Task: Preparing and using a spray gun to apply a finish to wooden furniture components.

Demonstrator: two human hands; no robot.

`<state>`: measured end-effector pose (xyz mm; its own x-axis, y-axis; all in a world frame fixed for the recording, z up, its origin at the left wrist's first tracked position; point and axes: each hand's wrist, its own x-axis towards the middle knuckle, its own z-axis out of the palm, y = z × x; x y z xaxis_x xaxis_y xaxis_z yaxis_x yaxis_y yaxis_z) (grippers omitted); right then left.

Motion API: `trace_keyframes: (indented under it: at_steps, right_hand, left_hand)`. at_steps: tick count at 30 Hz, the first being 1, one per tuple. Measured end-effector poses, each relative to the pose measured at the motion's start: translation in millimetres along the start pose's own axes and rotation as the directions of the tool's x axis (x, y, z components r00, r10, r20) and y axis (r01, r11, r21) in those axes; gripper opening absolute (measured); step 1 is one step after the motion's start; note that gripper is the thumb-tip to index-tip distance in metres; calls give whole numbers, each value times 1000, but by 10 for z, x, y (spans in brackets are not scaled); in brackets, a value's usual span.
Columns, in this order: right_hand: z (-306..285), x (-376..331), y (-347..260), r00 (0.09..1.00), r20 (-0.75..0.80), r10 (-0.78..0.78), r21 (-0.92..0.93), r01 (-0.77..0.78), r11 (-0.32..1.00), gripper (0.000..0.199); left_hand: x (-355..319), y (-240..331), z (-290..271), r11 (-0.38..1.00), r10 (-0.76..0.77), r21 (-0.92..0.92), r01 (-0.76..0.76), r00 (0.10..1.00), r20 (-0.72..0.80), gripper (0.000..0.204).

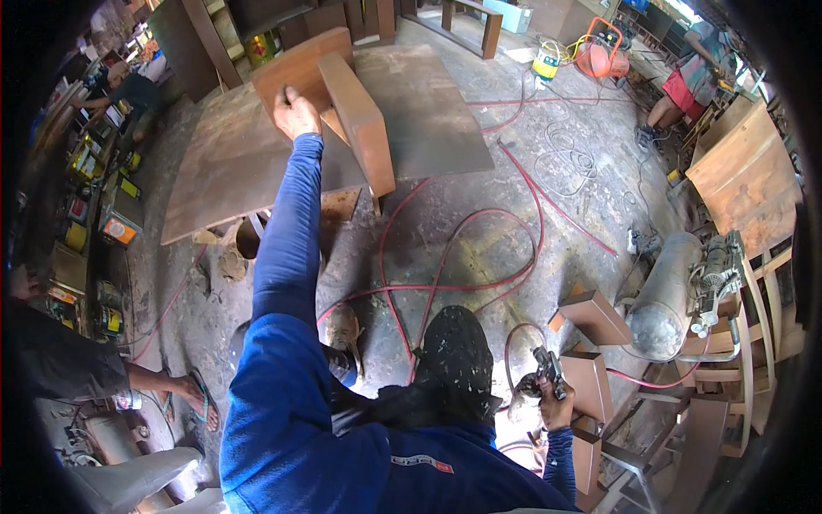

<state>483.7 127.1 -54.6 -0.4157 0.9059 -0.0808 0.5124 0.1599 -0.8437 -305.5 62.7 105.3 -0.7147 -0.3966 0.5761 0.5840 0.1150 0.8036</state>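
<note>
Wooden drawer-like piece [360,120] sits on the wide brown board [437,111], and the left hand [297,118] pinches the near edge of its left panel — fingers curled, some of their tips out of sight. The left arm reaches out nearly straight, its blue sleeve [287,231] covering part of the board's near edge. Low down, well to the near right of the board, the right hand [556,413] wraps around a dark metal spray gun [548,373]; its trigger is hard to make out — glare lies beside it. What props the board up is mostly hidden beneath it. Nearer than the board and to its left, another person's leg [73,364] is cut off by the dark rim.
</note>
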Motion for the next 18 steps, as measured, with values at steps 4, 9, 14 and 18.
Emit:
trace_keyframes:
  at_steps: [4, 9, 14, 18]
  right_hand:
    - [105, 61, -209, 999, -18, 50, 157, -47, 986, 27]
    - [331, 244, -351, 974, 98, 204, 246, -222, 944, 14]
    - [429, 414, 51, 864, 337, 375, 744, -488, 456, 10]
    - [502, 450, 75, 986, 166, -20, 338, -38, 940, 10]
  left_hand:
    - [-645, 692, -787, 917, -371, -142, 374, 928, 48, 36]
    - [-1928, 382, -1405, 557, -733, -179, 811, 582, 353, 25]
    - [-2333, 883, -1427, 970, -241, 107, 217, 867, 436, 33]
    - [-2439, 1162, -1273, 917, -344, 364, 163, 785, 516, 56]
